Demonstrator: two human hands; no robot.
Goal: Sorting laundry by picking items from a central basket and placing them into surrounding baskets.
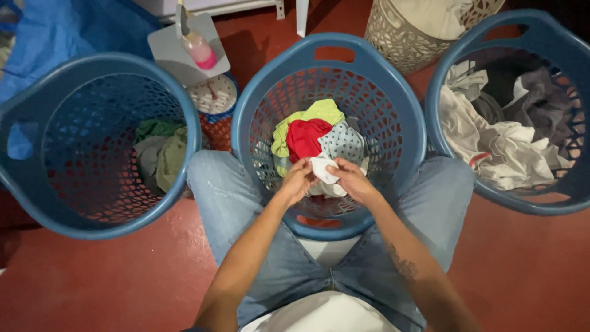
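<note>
Hands meet over the middle basket: left hand and right hand both pinch a small white cloth between fingers, at 6 o'clock of the red garment. Sorting step, judged; the cloth needs spreading.

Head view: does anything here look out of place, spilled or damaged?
Nothing looks spilled or damaged. The only odd spot: a pink spray bottle lies tilted on a grey square board resting on a round dial scale, behind the left basket. Both hands hold a small white cloth over the middle basket.
</note>
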